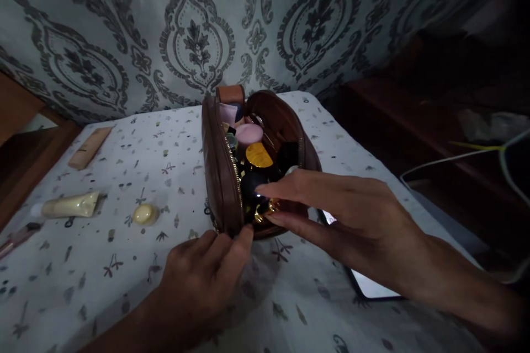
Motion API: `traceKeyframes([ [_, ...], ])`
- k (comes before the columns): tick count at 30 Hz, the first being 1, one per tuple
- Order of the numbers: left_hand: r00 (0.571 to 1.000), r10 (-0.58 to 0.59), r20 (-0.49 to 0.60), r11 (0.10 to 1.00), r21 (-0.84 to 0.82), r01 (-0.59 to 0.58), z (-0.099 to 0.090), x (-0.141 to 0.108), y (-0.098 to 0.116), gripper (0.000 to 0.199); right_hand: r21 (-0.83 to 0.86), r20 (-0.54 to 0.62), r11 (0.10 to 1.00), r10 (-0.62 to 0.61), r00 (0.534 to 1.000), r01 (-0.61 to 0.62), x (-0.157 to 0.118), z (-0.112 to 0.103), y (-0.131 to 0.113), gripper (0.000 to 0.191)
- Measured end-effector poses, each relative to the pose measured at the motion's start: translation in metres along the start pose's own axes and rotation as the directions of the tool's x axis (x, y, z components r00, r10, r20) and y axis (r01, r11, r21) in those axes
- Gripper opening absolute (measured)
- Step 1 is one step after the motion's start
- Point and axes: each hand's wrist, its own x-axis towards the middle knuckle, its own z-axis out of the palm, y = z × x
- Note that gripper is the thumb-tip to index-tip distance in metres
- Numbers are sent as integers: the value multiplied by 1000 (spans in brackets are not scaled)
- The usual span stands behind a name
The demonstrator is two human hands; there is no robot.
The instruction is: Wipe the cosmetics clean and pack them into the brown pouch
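Note:
A brown zippered cosmetic bag [217, 182] stands unzipped on the patterned sheet. My left hand [207, 267] is at its near end, fingers curled, the index finger and thumb against the rim. My right hand [351, 218] reaches over the bag's right side. Its thumb and fingers close around a small shiny gold-coloured item [265, 210], partly hidden, whose kind I cannot make out. Just behind lie a dark rounded item [250, 185] and a round container with a yellow-gold top [259, 155]. Deeper inside is a pink rounded item [249, 133].
Left of the bag lie a small cream-coloured round container [144, 213], a pale squeeze tube [70, 206], a tan tube [90, 148] and a slim pinkish tube [19, 238]. A phone [375, 285] is partly under my right forearm. A white cable [439, 162] hangs at right.

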Motion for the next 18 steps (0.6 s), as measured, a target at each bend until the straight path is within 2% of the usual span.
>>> traceKeyframes([
  [2, 1000, -1, -23, 1000, -9, 1, 4, -2, 0, 36, -29, -38, 999, 20, 999, -21, -1, 3, 0, 23],
  [5, 997, 1, -73, 1000, -4, -1, 8, -4, 0, 37, -40, -36, 999, 18, 999, -20, -1, 4, -1, 15],
  [18, 992, 3, -123, 999, 50, 3, 6, 3, 3, 35, -57, -39, 998, -11, 999, 9, 2, 3, -2, 7],
])
